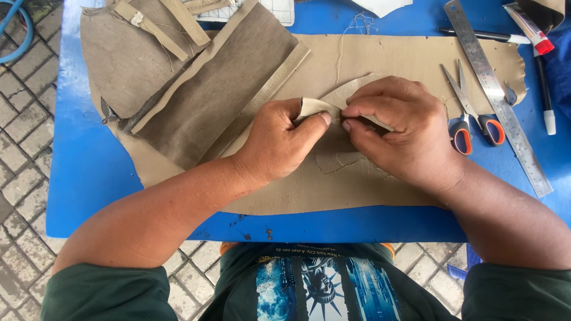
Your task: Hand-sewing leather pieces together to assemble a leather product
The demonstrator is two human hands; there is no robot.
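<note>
Pinched between thumbs and forefingers of left hand (279, 139) and right hand (398, 128): small tan leather strip (333, 101), held over large tan leather sheet (380, 59); long axis slanted up-right; scissors (470, 113) right of sheet centre.

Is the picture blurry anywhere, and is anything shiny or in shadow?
Head view: even daylight, nothing blurry; the left hand and right hand pinching the small tan strip look sharp. Head view: soft shadows only, under the hands on the tan leather sheet. Head view: the metal ruler and scissors gleam faintly, with no harsh glare. Head view: the blue table edges bend slightly, from the wide lens.
</note>
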